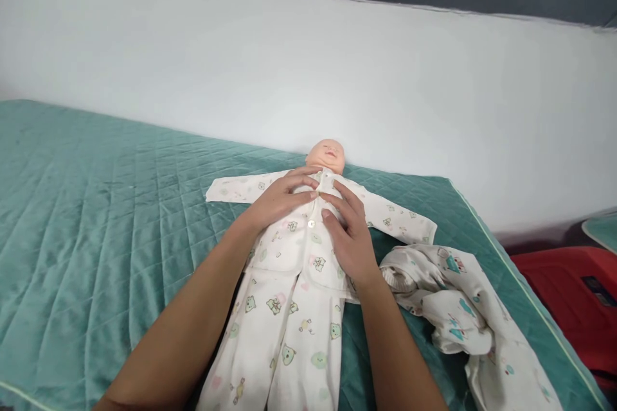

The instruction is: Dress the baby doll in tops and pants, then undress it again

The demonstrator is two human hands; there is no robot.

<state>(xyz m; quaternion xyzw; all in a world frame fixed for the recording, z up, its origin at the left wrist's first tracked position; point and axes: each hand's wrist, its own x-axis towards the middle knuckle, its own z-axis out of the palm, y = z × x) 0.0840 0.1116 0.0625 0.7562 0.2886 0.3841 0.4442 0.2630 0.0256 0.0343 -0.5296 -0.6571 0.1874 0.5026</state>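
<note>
A baby doll [326, 155] lies on its back, dressed in a white printed baby shirt [284, 244] with long sleeves spread to both sides and matching printed trousers [289, 347]. My left hand [284, 196] rests on the chest of the shirt, fingers stretched toward the front opening. On the other side of that opening, my right hand [349, 225] touches the shirt front with its fingers apart. The fingertips of both hands come close together near an upper fastening. Below them a round button [311, 223] shows on the placket.
A green quilted cover [120, 205] spreads under the doll, up to a white wall [289, 64]. Crumpled printed baby clothes [463, 308] lie to the right of the doll. Past the bed's right edge stands a red plastic object [569, 302].
</note>
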